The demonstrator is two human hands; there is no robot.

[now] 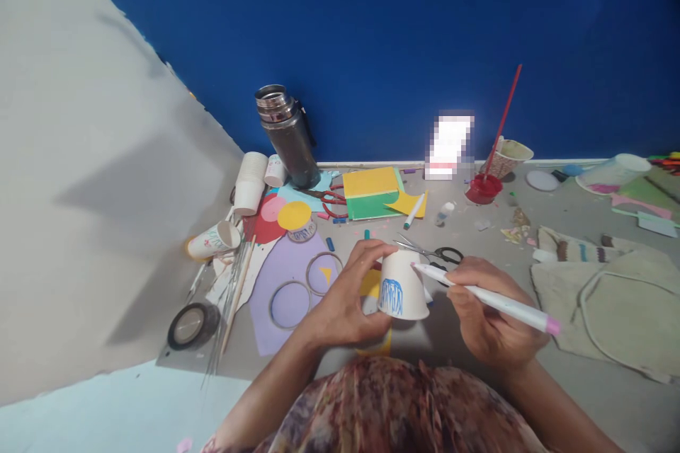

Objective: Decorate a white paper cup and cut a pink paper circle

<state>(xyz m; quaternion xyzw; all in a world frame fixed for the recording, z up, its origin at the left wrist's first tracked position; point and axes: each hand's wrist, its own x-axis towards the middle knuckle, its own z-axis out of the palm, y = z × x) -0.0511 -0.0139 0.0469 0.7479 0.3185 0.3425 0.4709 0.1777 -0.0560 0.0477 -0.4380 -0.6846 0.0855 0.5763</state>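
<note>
We note a black tape roll point(194, 325) near the left front corner of the grey table point(552, 212), then a flat lavender paper sheet point(270, 269). Left hand point(353, 297): thumb and fingers pinch an inverted white paper cup point(408, 283), blue-marked, near the front edge. Right hand point(491, 311): fingers pinch a slim white marker with pink end point(510, 306), tip at the cup's wall. Farther right we log beige cloth point(563, 297).

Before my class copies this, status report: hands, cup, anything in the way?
Left hand gripping inverted paper cup, blue drawing on its side. Right hand holding white marker, tip at cup, contact unclear. Black-handled scissors beyond cup, not blocking marker.
</note>
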